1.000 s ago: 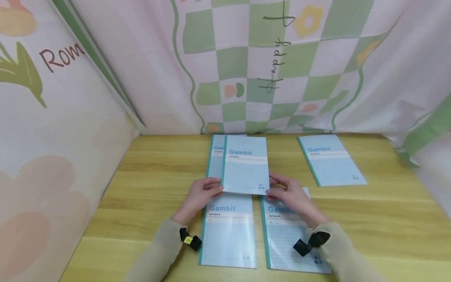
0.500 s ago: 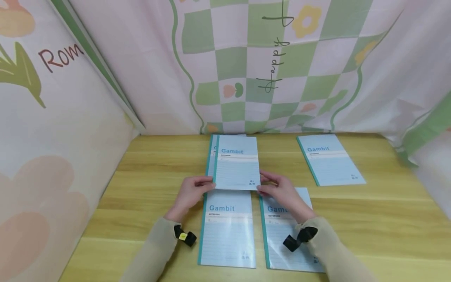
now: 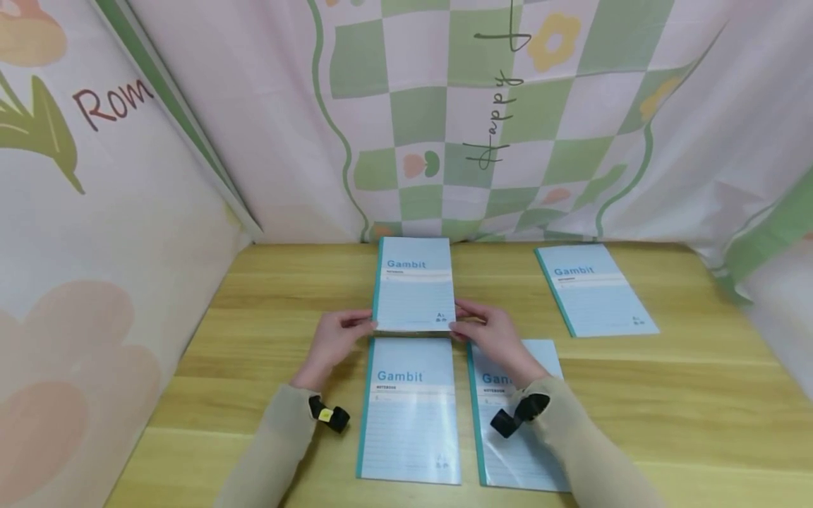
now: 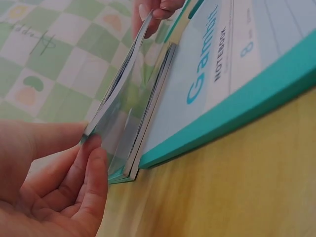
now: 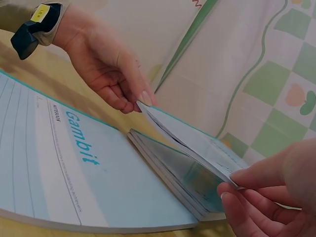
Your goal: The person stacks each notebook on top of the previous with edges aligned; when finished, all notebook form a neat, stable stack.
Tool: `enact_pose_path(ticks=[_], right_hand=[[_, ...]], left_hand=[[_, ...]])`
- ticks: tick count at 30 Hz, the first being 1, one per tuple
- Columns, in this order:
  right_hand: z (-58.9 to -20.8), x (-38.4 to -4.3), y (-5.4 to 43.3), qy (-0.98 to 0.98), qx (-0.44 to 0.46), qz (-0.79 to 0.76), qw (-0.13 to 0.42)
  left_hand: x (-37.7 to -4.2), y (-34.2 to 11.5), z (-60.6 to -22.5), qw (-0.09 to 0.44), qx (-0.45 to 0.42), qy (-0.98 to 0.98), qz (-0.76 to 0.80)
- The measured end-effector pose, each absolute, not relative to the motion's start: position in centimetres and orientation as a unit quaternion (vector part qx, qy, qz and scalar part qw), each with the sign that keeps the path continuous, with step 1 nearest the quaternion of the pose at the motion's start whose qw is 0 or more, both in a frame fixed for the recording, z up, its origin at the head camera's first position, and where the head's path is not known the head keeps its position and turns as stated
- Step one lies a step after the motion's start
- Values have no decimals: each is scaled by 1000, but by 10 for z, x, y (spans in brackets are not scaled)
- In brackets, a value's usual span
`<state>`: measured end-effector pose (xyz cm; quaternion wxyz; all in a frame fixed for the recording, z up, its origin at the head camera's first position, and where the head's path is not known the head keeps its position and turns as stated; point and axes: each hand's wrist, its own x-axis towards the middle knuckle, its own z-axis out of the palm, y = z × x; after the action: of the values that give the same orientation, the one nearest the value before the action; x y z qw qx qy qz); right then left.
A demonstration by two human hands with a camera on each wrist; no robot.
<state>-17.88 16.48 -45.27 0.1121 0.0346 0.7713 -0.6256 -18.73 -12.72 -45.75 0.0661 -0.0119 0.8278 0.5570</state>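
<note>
A light-blue Gambit notebook (image 3: pixel 414 293) with a teal spine is held level between both hands at the back of the table. The left hand (image 3: pixel 334 343) pinches its near-left corner, thumb above and fingers beneath. On the opposite side the right hand (image 3: pixel 492 337) pinches the near-right corner the same way. Its near edge is raised over a stack of notebooks (image 5: pixel 165 175), as both wrist views show; from the head view that stack is mostly hidden under it. Just in front lies another notebook (image 3: pixel 409 416), and the right forearm passes over a further notebook (image 3: pixel 508 451).
A separate notebook (image 3: pixel 597 289) lies slightly turned at the back right of the wooden table (image 3: pixel 699 416). A checkered curtain (image 3: pixel 476 120) hangs right behind the table's far edge, and a printed cloth (image 3: pixel 127 247) closes the left side.
Both hands have carried the notebook left and slightly away from the body, so it now lines up over the stack it only partly covered before. The other notebooks stay put.
</note>
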Motion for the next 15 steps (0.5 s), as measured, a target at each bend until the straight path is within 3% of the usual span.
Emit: enact_pose_path(ticks=[15], right_hand=[[-457,-191,154,782,22,-615,98]], left_hand=[[-200,-131,-459,64,-26,832,550]])
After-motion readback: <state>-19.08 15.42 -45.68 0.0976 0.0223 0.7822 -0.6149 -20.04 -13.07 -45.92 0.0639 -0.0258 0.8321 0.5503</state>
